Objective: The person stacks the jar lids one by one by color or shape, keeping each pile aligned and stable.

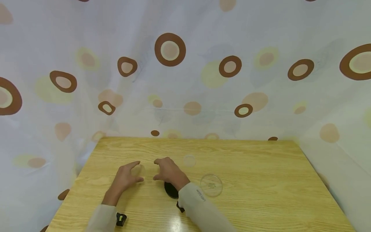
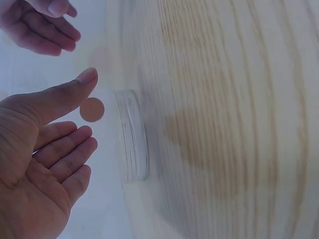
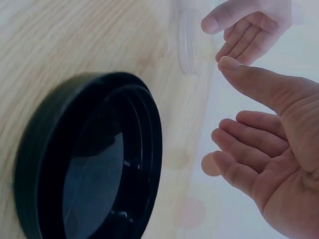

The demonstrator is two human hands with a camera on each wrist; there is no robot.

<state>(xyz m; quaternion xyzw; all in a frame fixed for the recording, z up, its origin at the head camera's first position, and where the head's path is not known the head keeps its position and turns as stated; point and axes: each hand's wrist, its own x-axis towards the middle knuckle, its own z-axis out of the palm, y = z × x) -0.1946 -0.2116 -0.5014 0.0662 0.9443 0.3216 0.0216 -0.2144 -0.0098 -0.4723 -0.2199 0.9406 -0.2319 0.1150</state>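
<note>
L to R on a yellow wood-grain table, backed by a white curtain w/ brown ring shapes: first a pale sleeve w/ a small black gadget by its cuff, prob. strapped there so it looks along the arm. Then the person's left hand, holding nothing: thumb spread away, other fingers side by side, slightly bent. Nearest it, a clear, colourless, shallow round dish lies flat on the table; the L wrist view shows layered rims, so maybe base + lid. That view shows a gap btwn fingertips & dish; the thumb-and-finger curve is likely shaped that way b/c the rim is round. Next, the right hand, facing the left across a gap, also w/ thumb apart, fingers bunched loosely, nothing gripped. Under its wrist, part hidden, is a black round rimmed container, poss. plastic; the R wrist view shows its hollow side up, prob. resting on its flat base for stability. A second small black gadget sits by the R cuff, next to a pale right sleeve w/ dark lettering. Beyond the R forearm: a small clear round disc, flat. Last, rightmost, a larger clear round dish, flat, near the R sleeve, w/ tiny dark print, unreadable here.
</note>
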